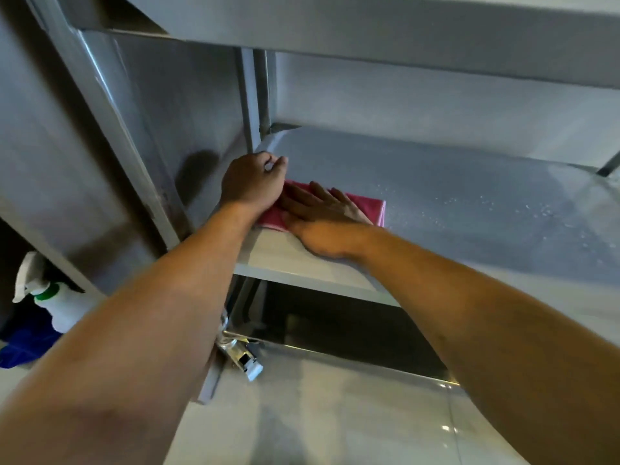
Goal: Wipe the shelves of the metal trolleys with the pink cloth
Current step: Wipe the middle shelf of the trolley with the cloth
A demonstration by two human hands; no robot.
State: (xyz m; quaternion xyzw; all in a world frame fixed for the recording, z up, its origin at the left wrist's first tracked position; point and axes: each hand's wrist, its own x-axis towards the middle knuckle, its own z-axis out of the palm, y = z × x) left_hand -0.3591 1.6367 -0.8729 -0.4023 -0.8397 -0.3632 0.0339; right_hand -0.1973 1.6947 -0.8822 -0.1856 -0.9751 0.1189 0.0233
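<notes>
The pink cloth (365,209) lies flat on the middle shelf (469,209) of the metal trolley, near the shelf's left front corner, and the right hand (322,226) presses down on it with fingers straight and spread, palm on the fabric, holding nothing curled. Only the cloth's right edge and a strip at its near left side show from under that hand. Just to the left of the pressing hand, touching or nearly touching its fingertips, the left hand (253,182) is curled round the shelf's raised rim by the corner upright post (263,95), thumb and fingers closed on the metal edge. To the right of the cloth, well away from the hands, the shelf surface carries scattered water droplets (536,209). Above both hands runs the underside and front lip of the upper shelf (369,31). Below the hands a lower shelf (352,333) sits in shadow, with a shiny caster bracket (241,355) under the left forearm. Far down to the left of the gripping hand stands a white spray bottle (57,303) with a green collar, beside something blue (23,340) on the pale floor.
</notes>
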